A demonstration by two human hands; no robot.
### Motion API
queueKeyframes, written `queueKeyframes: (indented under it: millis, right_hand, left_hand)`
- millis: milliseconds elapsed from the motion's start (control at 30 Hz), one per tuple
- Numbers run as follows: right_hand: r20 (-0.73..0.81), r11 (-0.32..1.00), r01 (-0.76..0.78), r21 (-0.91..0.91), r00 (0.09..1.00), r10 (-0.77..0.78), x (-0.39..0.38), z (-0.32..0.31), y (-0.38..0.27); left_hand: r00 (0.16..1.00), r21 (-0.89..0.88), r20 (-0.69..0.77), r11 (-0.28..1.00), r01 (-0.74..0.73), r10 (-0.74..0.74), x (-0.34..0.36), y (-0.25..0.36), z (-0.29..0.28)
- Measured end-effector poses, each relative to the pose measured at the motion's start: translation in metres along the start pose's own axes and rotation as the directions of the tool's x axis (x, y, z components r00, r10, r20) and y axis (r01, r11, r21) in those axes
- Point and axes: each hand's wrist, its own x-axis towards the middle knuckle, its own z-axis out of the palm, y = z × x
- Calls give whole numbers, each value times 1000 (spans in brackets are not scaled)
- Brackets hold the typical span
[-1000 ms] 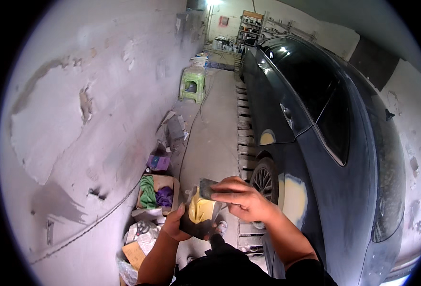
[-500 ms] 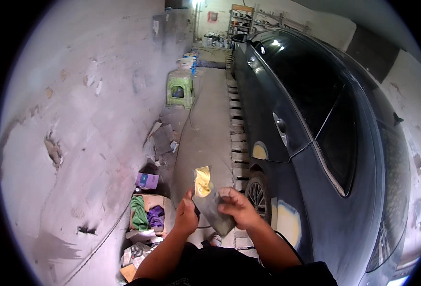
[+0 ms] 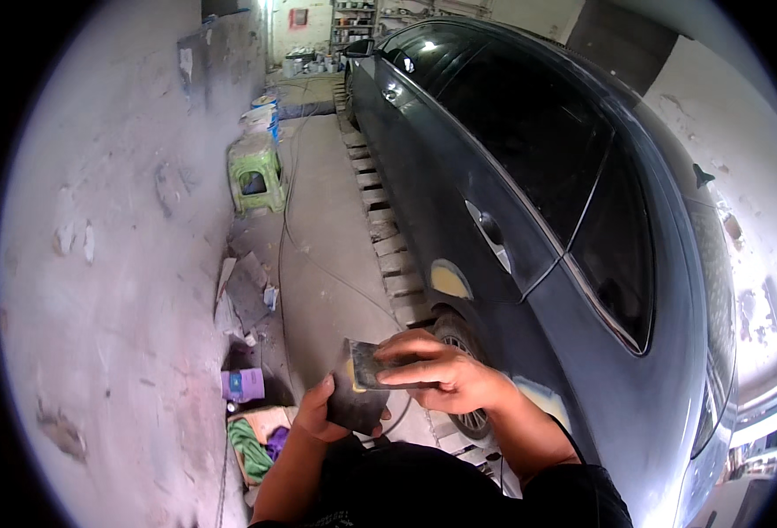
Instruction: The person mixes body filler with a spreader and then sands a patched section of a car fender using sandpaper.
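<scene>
My left hand (image 3: pixel 316 407) grips a dark flat board (image 3: pixel 360 412) by its sides, low in front of me. My right hand (image 3: pixel 441 374) has a dark rectangular spreader (image 3: pixel 369 364) pinched in its fingers, laid over the top of the board. A little yellow paste (image 3: pixel 351 375) shows at the spreader's left edge; the rest is hidden. To the right stands a dark grey car (image 3: pixel 604 405), with pale yellow patches on the rear door (image 3: pixel 450 280) and behind the rear wheel (image 3: pixel 538 396), partly behind my arm.
A scuffed wall (image 3: pixel 98 264) runs along my left. Beside it are a green plastic stool (image 3: pixel 254 176), scrap sheets (image 3: pixel 252 290), a purple carton (image 3: pixel 244 385) and a box of cloths (image 3: pixel 256 449). A cord (image 3: pixel 318 264) crosses the floor; slats (image 3: pixel 379 216) line the car's side.
My view has turned toward the car. The spreader was flipped between the frames: yellow paste showed broadly half a second ago, and now the spreader covers most of it again.
</scene>
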Motion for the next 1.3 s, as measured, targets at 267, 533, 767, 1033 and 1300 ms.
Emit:
queueKeyframes:
  millis: [267, 533, 767, 1033, 1300]
  right_hand:
    - [-68, 869, -245, -431, 969, 239, 91, -25, 81]
    - [-352, 741, -432, -514, 894, 277, 173, 45, 107]
    - [-384, 825, -397, -402, 891, 242, 223, 19, 131]
    - [-133, 908, -57, -416, 991, 1, 259, -52, 151]
    - [-424, 983, -185, -5, 890, 165, 236, -131, 283]
  left_hand:
    - [996, -84, 20, 993, 85, -84, 36, 114, -49]
    - [798, 981, 191, -98, -165, 571, 69, 185, -71]
    - [817, 756, -100, 578, -308, 567, 96, 216, -89]
    - [1000, 41, 16, 999, 10, -10, 110, 293, -101]
    - [990, 209, 28, 968, -140, 137, 218, 336, -98]
